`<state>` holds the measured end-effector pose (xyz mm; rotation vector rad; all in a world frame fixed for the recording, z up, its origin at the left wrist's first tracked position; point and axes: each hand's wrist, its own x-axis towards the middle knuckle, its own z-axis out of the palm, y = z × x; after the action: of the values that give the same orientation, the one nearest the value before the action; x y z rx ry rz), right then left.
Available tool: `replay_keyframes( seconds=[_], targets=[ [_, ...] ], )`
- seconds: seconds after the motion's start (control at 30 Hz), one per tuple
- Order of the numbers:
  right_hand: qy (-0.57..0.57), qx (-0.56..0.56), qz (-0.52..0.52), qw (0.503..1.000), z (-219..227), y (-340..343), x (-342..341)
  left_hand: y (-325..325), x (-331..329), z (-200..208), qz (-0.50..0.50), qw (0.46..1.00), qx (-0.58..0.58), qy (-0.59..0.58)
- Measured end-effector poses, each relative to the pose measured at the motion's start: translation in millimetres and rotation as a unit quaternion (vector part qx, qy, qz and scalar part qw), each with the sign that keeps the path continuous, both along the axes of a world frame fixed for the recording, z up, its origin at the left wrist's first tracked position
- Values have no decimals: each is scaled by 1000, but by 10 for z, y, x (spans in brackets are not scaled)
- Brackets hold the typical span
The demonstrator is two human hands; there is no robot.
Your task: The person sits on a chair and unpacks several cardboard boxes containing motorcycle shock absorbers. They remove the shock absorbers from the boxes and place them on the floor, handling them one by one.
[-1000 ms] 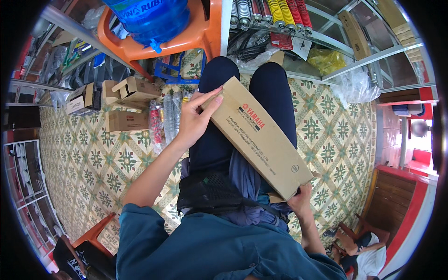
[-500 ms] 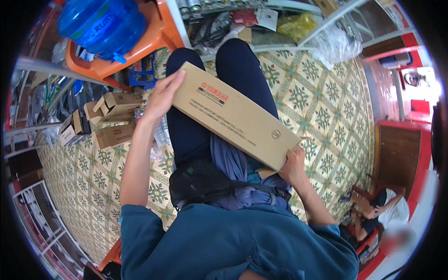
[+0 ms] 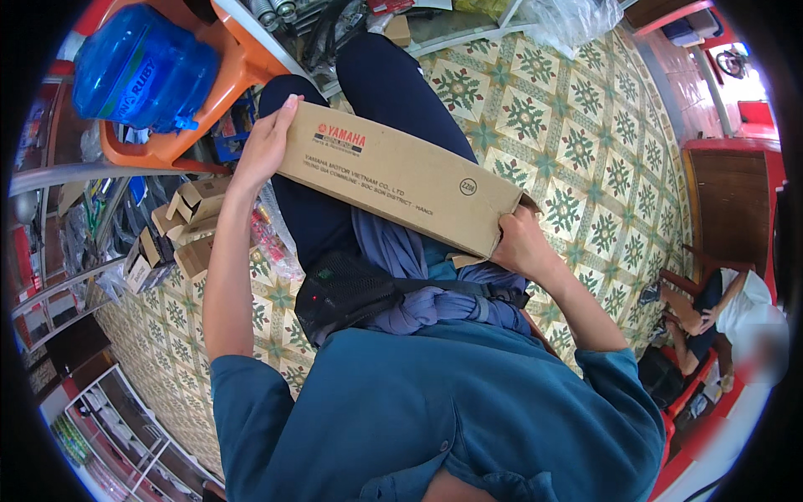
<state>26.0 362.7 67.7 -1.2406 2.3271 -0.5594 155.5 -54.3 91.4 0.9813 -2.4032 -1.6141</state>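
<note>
A long, flat brown cardboard box point(image 3: 376, 171) with red and black print lies slantwise above my thighs. My left hand point(image 3: 266, 144) grips its left end, thumb along the top edge and the other fingers mostly hidden. At the right end, a small flap point(image 3: 462, 261) sticks out below and a dark gap shows at the upper corner, so that end is open. My right hand point(image 3: 520, 241) is closed at this open end, fingers bent at the edge and partly hidden. Whether they hold anything inside cannot be seen.
An orange plastic chair point(image 3: 219, 84) bears a blue water bottle point(image 3: 146, 71) at upper left. Opened cardboard boxes point(image 3: 196, 205) and plastic-wrapped items point(image 3: 272, 234) lie on the patterned tile floor point(image 3: 577, 146). Shelving stands at left and ahead. Another person point(image 3: 711, 314) sits at right.
The box has turned to lie less steeply, its right end rising. My right hand has moved up with it, its fingers now bent further over the open end. The whole view has shifted.
</note>
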Motion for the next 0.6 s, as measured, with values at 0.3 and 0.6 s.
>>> replay_keyframes(
  seconds=[0.3, 0.6],
  targets=[
    [0, -4, 28, 1000, 128, 174, 5, 215, -120, 193, 16, 994, 56, -96],
    [-6, -99, 22, 995, 21, 32, -42, 65, -12, 157, 22, 993, 77, -81]
  ],
)
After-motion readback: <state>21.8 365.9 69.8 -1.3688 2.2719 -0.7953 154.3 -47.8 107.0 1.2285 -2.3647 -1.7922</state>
